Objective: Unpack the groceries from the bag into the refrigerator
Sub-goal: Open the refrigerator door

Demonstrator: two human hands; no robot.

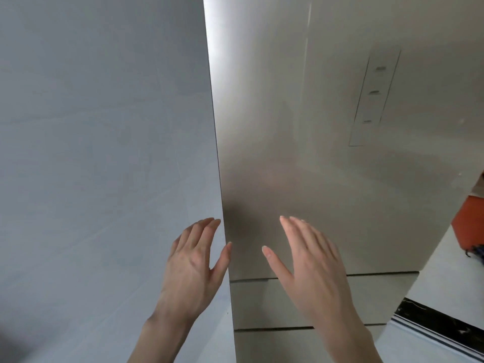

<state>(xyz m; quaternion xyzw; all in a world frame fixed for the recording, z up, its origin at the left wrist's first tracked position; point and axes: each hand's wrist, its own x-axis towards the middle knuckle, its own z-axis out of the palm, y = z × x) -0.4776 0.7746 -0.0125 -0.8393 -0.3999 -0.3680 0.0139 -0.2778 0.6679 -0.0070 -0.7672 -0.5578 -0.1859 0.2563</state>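
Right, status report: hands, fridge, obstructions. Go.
Left hand and right hand open, holding nothing. Refrigerator door closed, left fingertips at its edge. Orange bag off right. Nothing blocking door.

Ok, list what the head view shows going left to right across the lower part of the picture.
Grey wall → left hand at the refrigerator's edge → right hand in front of the refrigerator door → white counter → orange bag.

Head view, close up against the refrigerator (327, 153)

You have one view only, worn on your head, facing forward and slightly down at the refrigerator's closed steel door from very near. The door's left edge runs down mid-frame; the grey wall (104, 153) fills the view left of it, and a counter (445, 279) edges in at its lower right.
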